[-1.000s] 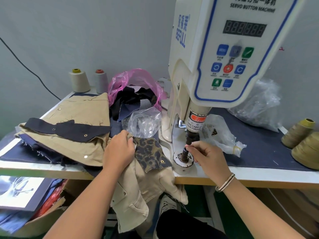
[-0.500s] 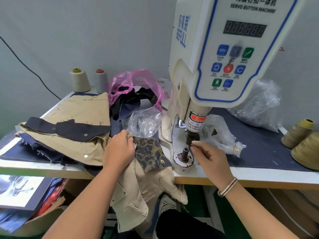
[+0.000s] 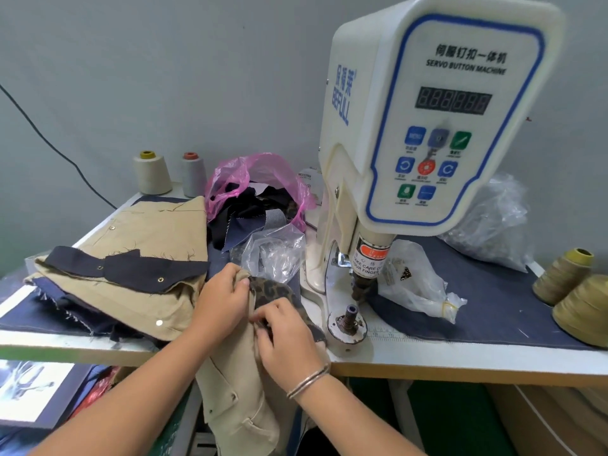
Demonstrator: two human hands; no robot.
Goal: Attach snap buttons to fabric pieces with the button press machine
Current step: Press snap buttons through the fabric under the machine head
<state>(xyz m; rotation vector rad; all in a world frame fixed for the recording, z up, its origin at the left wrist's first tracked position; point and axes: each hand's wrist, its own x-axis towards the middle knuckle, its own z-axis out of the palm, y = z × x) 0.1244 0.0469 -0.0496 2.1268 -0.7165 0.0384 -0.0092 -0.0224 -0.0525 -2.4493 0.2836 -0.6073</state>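
Left hand (image 3: 221, 302) and right hand (image 3: 285, 337) both pinch leopard-print fabric (image 3: 274, 291) at table edge (image 3: 460, 360); button press (image 3: 427, 126) just beside.

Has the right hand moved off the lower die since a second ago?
Yes. The right hand has moved left, away from the lower die, onto the leopard-print fabric beside the left hand.

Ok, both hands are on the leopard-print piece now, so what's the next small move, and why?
Probably slide the leopard-print piece rightward onto the lower die. The left hand and right hand both grip the fabric just left of the die, which stands bare under the punch, so nothing is yet in place to press.
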